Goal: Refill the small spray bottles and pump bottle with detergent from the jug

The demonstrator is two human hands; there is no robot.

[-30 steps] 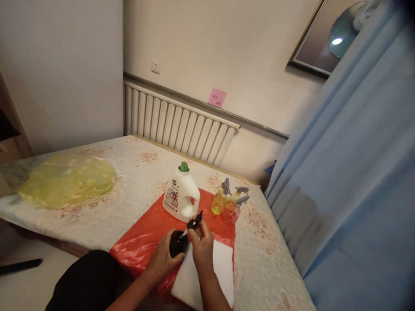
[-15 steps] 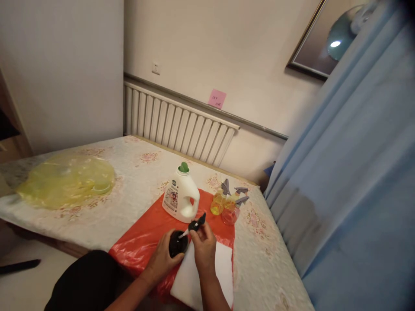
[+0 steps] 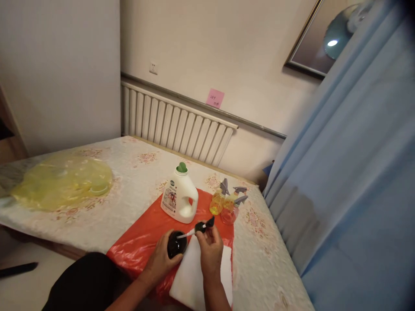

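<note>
Head camera is showing the left hand (image 3: 164, 252) curling its fingers around a dark bottle (image 3: 175, 247), its thumb pressing the near side; the bottle is leaning above a red plastic sheet (image 3: 142, 235), just beside a white cloth (image 3: 188, 276). The right hand (image 3: 210, 252) is pinching a black pump head (image 3: 200, 227) between thumb and fingers. Compared with a second ago, the pump head is sitting farther to the right of the bottle, and a longer stretch of its white tube (image 3: 188, 233) is showing between them; the tube's lower end is lying at the bottle's mouth, though whether it is reaching inside cannot be told. The right hand is shifting rightward with the pump, while the left is staying around the bottle. A white jug (image 3: 177, 196) and three spray bottles (image 3: 229, 214) are standing beyond, unmoved.
</note>
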